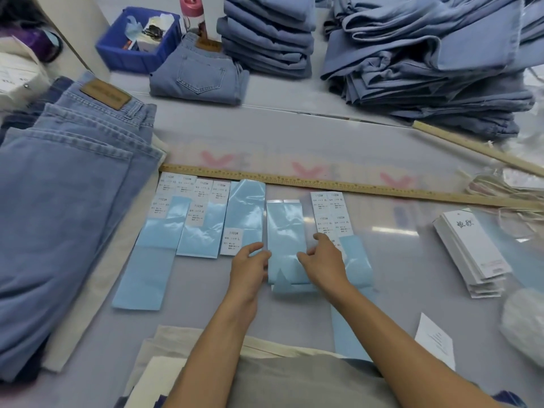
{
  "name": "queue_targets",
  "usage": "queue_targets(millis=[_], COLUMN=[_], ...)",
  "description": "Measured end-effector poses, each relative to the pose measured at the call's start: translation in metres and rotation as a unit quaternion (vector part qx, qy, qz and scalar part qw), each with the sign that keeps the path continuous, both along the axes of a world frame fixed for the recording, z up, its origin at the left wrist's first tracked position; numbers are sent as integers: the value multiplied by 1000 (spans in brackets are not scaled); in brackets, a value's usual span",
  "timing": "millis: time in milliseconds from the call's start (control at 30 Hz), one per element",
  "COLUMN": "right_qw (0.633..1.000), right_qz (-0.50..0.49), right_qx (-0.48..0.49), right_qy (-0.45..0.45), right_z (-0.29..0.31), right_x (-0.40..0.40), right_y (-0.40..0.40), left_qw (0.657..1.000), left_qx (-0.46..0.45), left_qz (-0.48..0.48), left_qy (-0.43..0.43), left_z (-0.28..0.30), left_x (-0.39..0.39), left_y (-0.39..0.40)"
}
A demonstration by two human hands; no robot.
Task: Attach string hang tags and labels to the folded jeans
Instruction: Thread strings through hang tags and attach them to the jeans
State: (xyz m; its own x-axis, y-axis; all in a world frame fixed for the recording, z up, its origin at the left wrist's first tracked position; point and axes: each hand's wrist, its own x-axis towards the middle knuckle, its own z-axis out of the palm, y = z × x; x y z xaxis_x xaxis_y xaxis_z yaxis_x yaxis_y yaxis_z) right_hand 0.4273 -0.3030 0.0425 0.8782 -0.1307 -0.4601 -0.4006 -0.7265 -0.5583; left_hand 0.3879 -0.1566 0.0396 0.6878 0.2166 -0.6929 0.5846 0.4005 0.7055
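Print on the white size labels (331, 212) is too small to read beyond "1103#", and the right hand (322, 262) covers the lowest label of that strip. The jeans (59, 219) at left run off the frame's edge, as do the denim stack (426, 66) and pink-capped bottle (191, 10) at top. Contents of the blue bin (117, 55) are too jumbled to identify, and a pale bundle (524, 328) at right is blurred.

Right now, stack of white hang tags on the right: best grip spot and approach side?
Pinch the near short end of the white hang tag stack from the right hand's side. The cards are fanned there, edges exposed; strings cluster at the far end.
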Motion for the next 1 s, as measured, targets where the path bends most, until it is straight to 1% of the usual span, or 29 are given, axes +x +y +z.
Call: queue_targets(millis=[100, 167, 333, 500, 633, 700, 767, 833, 867, 933, 967, 1000], right_qw=[998, 995, 992, 991, 990, 988, 984, 985, 989, 992, 982, 964], right_qz=[-39, -58, -74, -74, -47, -27, -36, -38, -14, 99, 175, 251], right_qx=[42, 71, 96, 106, 132, 151, 170, 167, 148, 64, 11, -43], right_qy=[26, 32, 31, 15, 17, 22, 35, 35, 20, -41, -69, -82], right_z=[0, 1, 0, -3, -2, -1, 1, 3, 5, 10, 13, 16], right_x=[0, 0, 1, -1, -3, -5, -7, -7, -7, -7, -9, -11], right_y=[-3, -4, -5, -7, -11, -15, -17, -20, -22, -27, -30, -32], left_qw=[1000, 1000, 1000, 997, 984, 980, 979, 975, 970, 947, 927, 897], left_qx=[-10, -9, -23, 54, 131, 144, 151, 165, 183, 247, 290, 339], left_qz=[17, 12, 8, -42, -98, -106, -104, -104, -114, -152, -185, -230], left_qy=[1, 0, 2, -36, -73, -83, -93, -106, -115, -136, -150, -167], left_z=[-2, -3, -8, -14, -16, -15, -14, -13, -13, -13, -14, -16], left_x=[-1, -3, -7, -11, -17, -20, -21, -22, -23, -25, -26, -26], left_y=[-1, -3, -5, -6, -5, -4, -2, -1, -2, -1, 0, 2])
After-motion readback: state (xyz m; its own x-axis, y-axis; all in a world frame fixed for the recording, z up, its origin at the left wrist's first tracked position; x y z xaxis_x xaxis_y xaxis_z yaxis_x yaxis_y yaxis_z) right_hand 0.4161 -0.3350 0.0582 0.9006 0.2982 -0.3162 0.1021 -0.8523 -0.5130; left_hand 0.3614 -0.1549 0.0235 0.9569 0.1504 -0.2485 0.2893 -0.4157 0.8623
